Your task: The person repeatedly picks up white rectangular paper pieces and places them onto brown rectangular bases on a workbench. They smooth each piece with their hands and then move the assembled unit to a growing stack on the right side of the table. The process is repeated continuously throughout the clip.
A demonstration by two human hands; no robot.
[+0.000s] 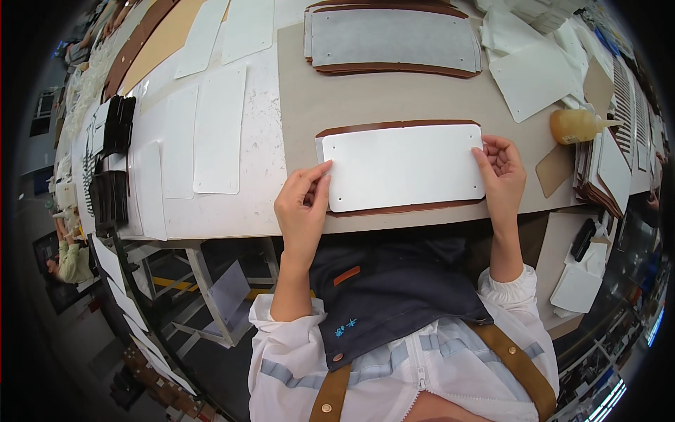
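A white rectangular sheet (404,169) with small holes near its corners lies over a brown leather piece (394,126), whose edges show above and below it. My left hand (304,200) pinches the sheet's left edge between thumb and fingertips. At the opposite edge, my right hand (500,169) grips the sheet with the thumb on top and fingers curled. Beyond them rests a stack of brown pieces topped by a grey-white panel (394,39), touched by neither hand.
A yellowish squeeze bottle (576,126) lies on its side at the right, by stacked brown and white pieces (605,169). White sheets (527,77) pile up at the far right. More white panels (220,133) lie on the left, near black stacked pieces (112,162).
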